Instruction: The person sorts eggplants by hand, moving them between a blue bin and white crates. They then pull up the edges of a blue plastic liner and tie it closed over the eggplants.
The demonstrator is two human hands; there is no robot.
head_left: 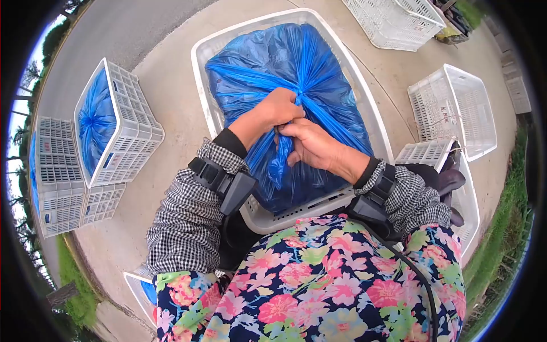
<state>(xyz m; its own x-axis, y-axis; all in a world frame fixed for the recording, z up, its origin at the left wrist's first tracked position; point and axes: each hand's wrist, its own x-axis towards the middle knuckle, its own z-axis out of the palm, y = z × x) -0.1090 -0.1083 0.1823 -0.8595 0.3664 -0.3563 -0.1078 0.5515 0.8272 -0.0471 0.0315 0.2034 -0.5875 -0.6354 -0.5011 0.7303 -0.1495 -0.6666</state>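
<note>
A white crate on the concrete holds a full blue bag that fills it from rim to rim. An empty crate to the right carries a small tag with writing too small to read. The left hand is closed tight around the bag's gathered neck at the crate's middle. The right hand, fingers curled, grips the plastic just below it.
</note>
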